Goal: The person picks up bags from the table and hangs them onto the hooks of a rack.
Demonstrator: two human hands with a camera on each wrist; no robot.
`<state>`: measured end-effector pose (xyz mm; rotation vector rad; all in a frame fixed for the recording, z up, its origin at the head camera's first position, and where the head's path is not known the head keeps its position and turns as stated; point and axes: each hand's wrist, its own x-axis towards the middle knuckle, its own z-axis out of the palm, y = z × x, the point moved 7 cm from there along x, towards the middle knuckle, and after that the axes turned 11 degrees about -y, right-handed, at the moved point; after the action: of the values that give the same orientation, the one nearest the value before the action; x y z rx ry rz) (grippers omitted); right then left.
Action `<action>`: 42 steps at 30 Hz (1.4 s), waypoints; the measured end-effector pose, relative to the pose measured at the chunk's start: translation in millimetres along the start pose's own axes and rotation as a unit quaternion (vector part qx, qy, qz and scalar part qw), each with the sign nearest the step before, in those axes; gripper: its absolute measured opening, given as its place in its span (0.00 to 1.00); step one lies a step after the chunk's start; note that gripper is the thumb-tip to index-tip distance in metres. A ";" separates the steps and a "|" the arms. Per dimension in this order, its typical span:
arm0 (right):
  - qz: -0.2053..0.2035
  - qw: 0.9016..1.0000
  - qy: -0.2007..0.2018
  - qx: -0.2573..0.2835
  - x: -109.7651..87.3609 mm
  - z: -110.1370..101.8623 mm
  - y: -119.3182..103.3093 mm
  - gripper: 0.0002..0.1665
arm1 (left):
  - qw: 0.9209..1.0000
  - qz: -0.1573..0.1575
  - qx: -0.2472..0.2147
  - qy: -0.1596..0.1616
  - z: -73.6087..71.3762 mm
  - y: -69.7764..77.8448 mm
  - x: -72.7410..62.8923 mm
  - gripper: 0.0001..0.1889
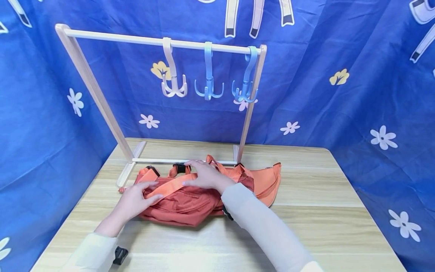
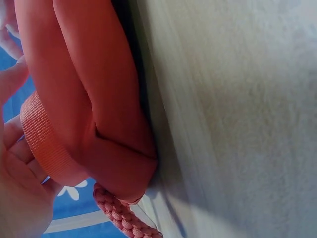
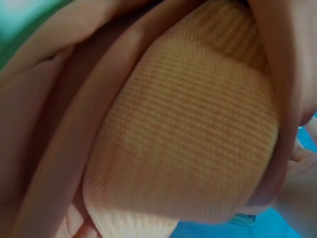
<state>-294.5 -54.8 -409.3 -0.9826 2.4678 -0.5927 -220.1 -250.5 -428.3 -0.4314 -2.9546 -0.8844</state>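
Note:
A rust-red waist bag (image 1: 183,206) with a wide orange webbing strap (image 1: 171,186) lies across the table. At its left end is my left hand (image 1: 134,202), thumb and fingers apart on either side of the strap. The left wrist view shows that hand's loose fingers behind the strap loop (image 2: 44,141), with a braided red cord (image 2: 124,215) below. My right hand (image 1: 207,175) reaches over the bag's top, fingers stretched toward a black buckle (image 1: 181,168), thumb at the strap. Webbing (image 3: 188,119) fills much of the right wrist view.
Behind the bag stands a white rack (image 1: 112,34) carrying one white hook hanger (image 1: 174,85) and two blue hook hangers (image 1: 209,83). An orange fabric panel (image 1: 266,183) extends right of the bag. Another black buckle (image 1: 120,255) lies beside my left sleeve. Blue cloth (image 1: 306,94) surrounds the table.

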 end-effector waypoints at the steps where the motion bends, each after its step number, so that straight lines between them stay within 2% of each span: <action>1: -0.001 1.000 -0.001 0.001 1.8 0.6 0.0 0.43 | 1.000 -0.002 -0.001 0.001 0.4 -0.5 0.2 0.25; 8: -0.004 0.999 -0.018 0.031 11.4 5.0 -0.6 0.40 | 1.000 -0.014 -0.002 0.001 2.2 -2.4 0.3 0.19; 16: -0.012 0.999 -0.039 0.034 19.4 13.7 -1.5 0.34 | 1.000 -0.008 -0.002 0.026 0.6 -3.1 -0.6 0.12; 25: -0.027 0.999 -0.019 0.001 21.6 13.9 -8.7 0.28 | 0.999 0.003 -0.019 0.045 -2.4 -1.9 -2.6 0.07; 33: -0.042 0.998 -0.006 0.041 19.2 8.7 -11.8 0.14 | 0.997 0.020 -0.028 0.067 -9.9 2.4 -3.1 0.05; 42: -0.058 0.995 0.001 0.078 15.6 3.2 -15.6 0.06 | 0.996 0.012 -0.045 0.070 -20.4 8.9 -1.4 0.04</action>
<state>-294.8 -77.1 -407.2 -1.0676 2.3357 -0.8114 -217.4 -254.7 -406.5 -0.3888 -2.7863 -1.0050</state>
